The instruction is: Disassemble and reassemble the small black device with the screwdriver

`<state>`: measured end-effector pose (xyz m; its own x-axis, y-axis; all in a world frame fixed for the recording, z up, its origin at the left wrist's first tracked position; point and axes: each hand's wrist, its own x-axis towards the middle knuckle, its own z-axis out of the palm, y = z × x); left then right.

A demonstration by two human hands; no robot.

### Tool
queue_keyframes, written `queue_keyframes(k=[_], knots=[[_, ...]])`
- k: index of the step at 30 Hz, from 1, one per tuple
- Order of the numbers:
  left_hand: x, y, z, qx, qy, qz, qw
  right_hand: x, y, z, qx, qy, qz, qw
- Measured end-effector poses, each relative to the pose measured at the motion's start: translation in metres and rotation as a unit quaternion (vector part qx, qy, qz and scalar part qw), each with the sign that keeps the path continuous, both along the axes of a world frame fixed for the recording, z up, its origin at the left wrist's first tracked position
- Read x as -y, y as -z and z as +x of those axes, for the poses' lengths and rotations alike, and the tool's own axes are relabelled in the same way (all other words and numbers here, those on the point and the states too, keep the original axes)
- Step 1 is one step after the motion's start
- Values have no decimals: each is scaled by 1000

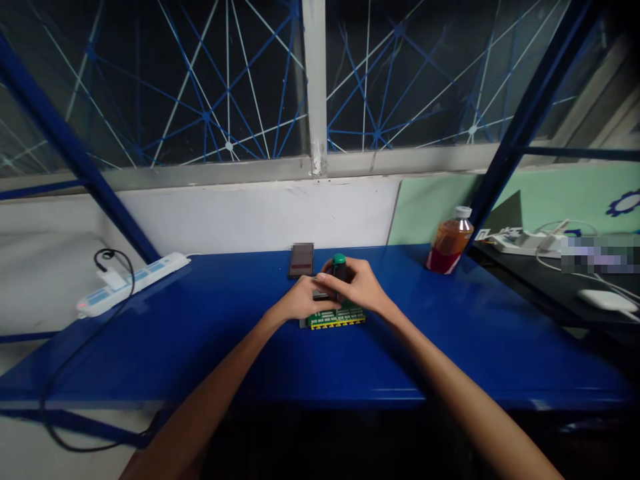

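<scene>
A green circuit board [345, 316] with a yellow toothed front edge lies on the blue table in front of me. My left hand [299, 300] closes on its left side, thumb along the near part and fingers over the far part. In my right hand [364, 285] is a screwdriver [339, 268] with a black and green handle. It stands nearly upright over the board, gripped between thumb and fingers. My fingers hide its tip and the middle of the board. The two hands are close together, their fingers almost meeting.
A dark phone [302, 261] lies just behind my hands. A drink bottle [450, 241] stands at the back right. On the left is a white power strip [135, 283] with a black cable [95, 337] hanging over the edge. Blue metal posts rise at both sides of the table [215, 360].
</scene>
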<state>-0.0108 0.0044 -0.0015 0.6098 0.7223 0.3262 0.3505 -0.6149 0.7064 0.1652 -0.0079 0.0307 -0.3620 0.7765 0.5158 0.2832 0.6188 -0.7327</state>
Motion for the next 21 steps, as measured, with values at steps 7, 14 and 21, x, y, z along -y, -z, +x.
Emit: queue_keyframes(k=[7, 14, 21], knots=[[1, 2, -1, -10, 39, 12, 999, 0, 3, -1, -5, -2, -11, 1000], [-4, 4, -2, 1, 33, 17, 999, 0, 3, -2, 3, 3, 1, 1000], [-2, 3, 0, -2, 15, 34, 999, -2, 5, -2, -14, 6, -2, 1000]])
